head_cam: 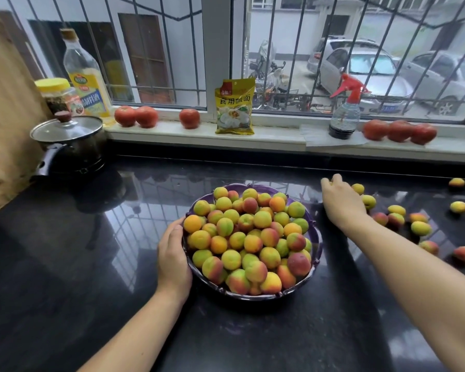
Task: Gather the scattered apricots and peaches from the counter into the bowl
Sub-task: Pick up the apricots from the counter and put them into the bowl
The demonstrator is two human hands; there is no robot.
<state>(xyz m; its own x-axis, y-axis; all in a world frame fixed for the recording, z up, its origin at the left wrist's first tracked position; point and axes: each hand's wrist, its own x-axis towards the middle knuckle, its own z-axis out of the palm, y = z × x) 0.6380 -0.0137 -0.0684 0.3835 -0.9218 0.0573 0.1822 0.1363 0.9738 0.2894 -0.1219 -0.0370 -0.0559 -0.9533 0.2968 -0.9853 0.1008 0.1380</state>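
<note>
A purple bowl (316,238) stands on the black counter, heaped with yellow, green and red apricots and peaches (249,241). My left hand (173,257) grips the bowl's left rim. My right hand (342,202) lies palm down on the counter to the right of the bowl, its fingers curled over a small yellow fruit that is mostly hidden. Several loose fruits (420,228) lie scattered on the counter to the right of that hand, the nearest (368,201) just beside it.
A lidded black pot (70,146) stands at the back left beside a wooden board (6,116). The windowsill holds an oil bottle (85,76), a jar (58,96), tomatoes (136,116), a yellow packet (235,110) and a spray bottle (345,111).
</note>
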